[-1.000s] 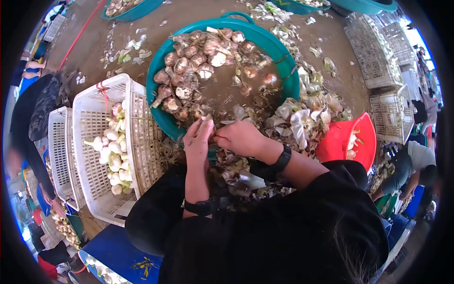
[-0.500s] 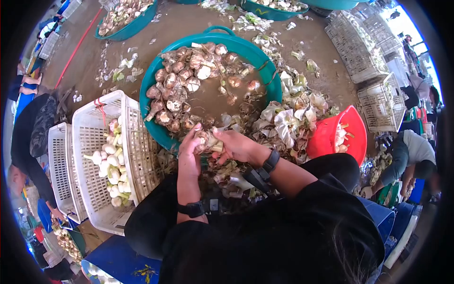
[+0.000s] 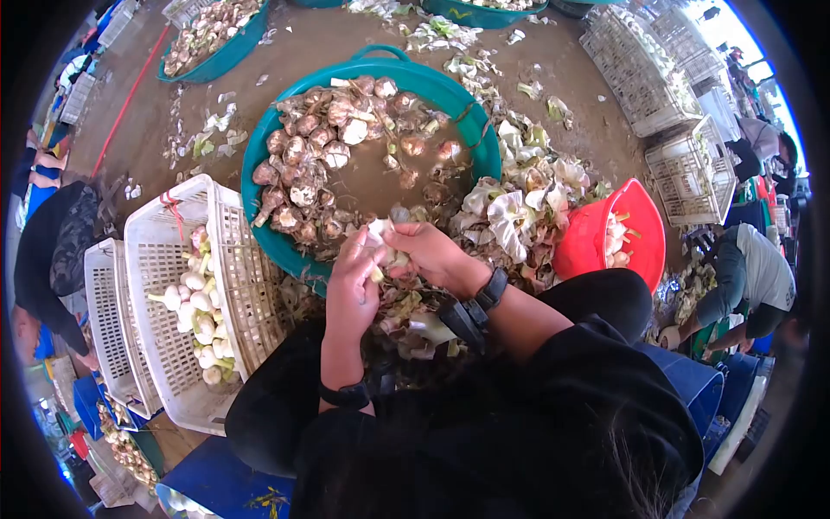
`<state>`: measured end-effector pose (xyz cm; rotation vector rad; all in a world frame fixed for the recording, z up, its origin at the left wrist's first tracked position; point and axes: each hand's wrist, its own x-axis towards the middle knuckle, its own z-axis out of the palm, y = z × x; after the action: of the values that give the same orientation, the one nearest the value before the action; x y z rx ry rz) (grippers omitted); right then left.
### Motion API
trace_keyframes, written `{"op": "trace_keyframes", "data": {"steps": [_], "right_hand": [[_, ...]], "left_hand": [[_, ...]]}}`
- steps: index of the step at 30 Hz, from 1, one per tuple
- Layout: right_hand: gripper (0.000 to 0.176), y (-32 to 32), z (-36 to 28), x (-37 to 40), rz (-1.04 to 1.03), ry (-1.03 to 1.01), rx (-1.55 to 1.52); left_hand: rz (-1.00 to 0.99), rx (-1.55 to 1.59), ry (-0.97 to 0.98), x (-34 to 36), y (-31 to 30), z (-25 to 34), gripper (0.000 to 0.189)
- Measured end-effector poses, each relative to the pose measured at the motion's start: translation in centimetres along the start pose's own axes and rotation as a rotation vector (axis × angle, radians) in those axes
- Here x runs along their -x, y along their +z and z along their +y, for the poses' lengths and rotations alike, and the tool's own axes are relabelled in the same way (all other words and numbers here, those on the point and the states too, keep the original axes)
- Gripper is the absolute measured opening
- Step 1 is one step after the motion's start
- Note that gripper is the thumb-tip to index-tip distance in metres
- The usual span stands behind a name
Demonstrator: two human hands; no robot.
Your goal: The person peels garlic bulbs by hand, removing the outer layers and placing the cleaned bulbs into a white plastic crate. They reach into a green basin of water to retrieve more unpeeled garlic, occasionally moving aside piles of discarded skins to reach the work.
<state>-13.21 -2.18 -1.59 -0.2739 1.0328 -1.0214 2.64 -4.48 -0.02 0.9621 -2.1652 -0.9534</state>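
My left hand (image 3: 353, 270) is closed around a garlic bulb (image 3: 376, 273), with the cut stem end poking out below its fingers. Most of that bulb is hidden by my hands. A pale flap of garlic skin (image 3: 378, 230) stands up at the top, pinched by the thumb and fingers of my right hand (image 3: 432, 253). Both hands meet just over the near rim of a green tub (image 3: 252, 169). Inside the tub lie many brown, dirty garlic bulbs (image 3: 296, 151). Loose peeled skins (image 3: 514, 221) are heaped right of the tub and below my hands.
On the left, a white plastic crate (image 3: 251, 277) holds cleaned garlic (image 3: 201, 303), beside another white crate (image 3: 108, 320). A red bucket (image 3: 588, 238) with garlic stands at my right knee. More tubs and stacked crates (image 3: 635, 73) are farther off. People work at both sides.
Skin has been pulled up from the bulb, showing white at the fingertips. My left hand has turned more upright, and the stem now points downward. The view has shifted slightly.
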Motion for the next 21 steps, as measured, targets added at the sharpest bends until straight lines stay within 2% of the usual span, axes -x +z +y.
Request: {"op": "trace_keyframes", "data": {"steps": [1, 2, 3, 4, 5, 6, 7, 8, 9, 10, 12, 15, 17, 18, 19, 20, 21], "right_hand": [[0.020, 0.2, 0.1, 0.2, -0.030, -0.074, -0.035], [0.020, 0.1, 0.1, 0.3, -0.167, -0.155, -0.099], [0.020, 0.0, 0.2, 0.8, -0.171, -0.151, -0.094], [0.020, 0.2, 0.5, 1.8, -0.231, -0.377, 0.156], [0.020, 0.8, 0.3, 3.1, -0.288, -0.602, 0.403], [0.020, 0.5, 0.1, 4.3, -0.260, -0.580, 0.551], [0.015, -0.3, 1.1, 5.0, -0.162, -0.496, 0.372], [0.017, -0.9, 0.6, 5.4, -0.094, -0.562, 0.277], [0.015, -0.8, -1.0, 6.1, 0.118, -0.701, 0.437], [0.017, -0.9, -2.5, 6.7, 0.151, -0.720, 0.220], [0.024, -0.8, -4.9, 6.7, 0.116, -0.698, -0.178], [0.026, -2.6, -5.6, 5.7, -0.019, -0.708, -0.502], [0.030, -2.8, -6.4, 5.4, 0.149, -0.695, -0.604], [0.030, -4.5, -5.9, 5.1, -0.001, -0.693, -0.515], [0.029, -4.7, -5.3, 4.6, 0.027, -0.707, 0.023], [0.030, -3.7, -5.0, 4.5, 0.154, -0.692, 0.816], [0.032, -2.8, -3.3, 3.0, 0.258, -0.807, 1.354]], "left_hand": [[0.000, 0.001, -0.005, 0.3, 0.6, -0.9, 0.019], [0.190, 0.271, -0.128, 0.0, 1.2, -1.6, 0.018], [0.386, 0.540, -0.249, 0.0, 1.6, -2.1, 0.017], [0.584, 1.208, -0.608, 0.4, 2.0, -2.4, 0.015], [0.466, 1.411, -0.627, 0.8, 1.5, -3.3, 0.024], [0.518, 1.498, -0.783, 0.9, 1.3, -3.4, 0.025], [0.572, 1.581, -0.943, 0.9, 1.1, -3.6, 0.026], [0.731, 1.521, -1.193, 0.6, 0.9, -4.2, 0.029], [0.742, 1.480, -1.224, 0.9, 0.5, -4.9, 0.026], [0.699, 1.557, -1.213, 1.5, 0.2, -6.2, 0.025], [0.650, 1.634, -1.197, 1.9, 0.0, -6.6, 0.025], [0.540, 1.675, -1.161, 1.8, -0.5, -5.9, 0.026], [0.531, 1.682, -1.191, 2.3, -1.4, -6.9, 0.025], [0.661, 1.610, -1.222, 2.5, -1.7, -6.8, 0.024], [0.658, 1.606, -1.222, 2.5, -1.8, -6.6, 0.024], [0.712, 1.435, -1.158, 2.3, -1.6, -6.3, 0.026], [0.753, 1.267, -1.090, 2.1, -1.1, -5.8, 0.028]]}}
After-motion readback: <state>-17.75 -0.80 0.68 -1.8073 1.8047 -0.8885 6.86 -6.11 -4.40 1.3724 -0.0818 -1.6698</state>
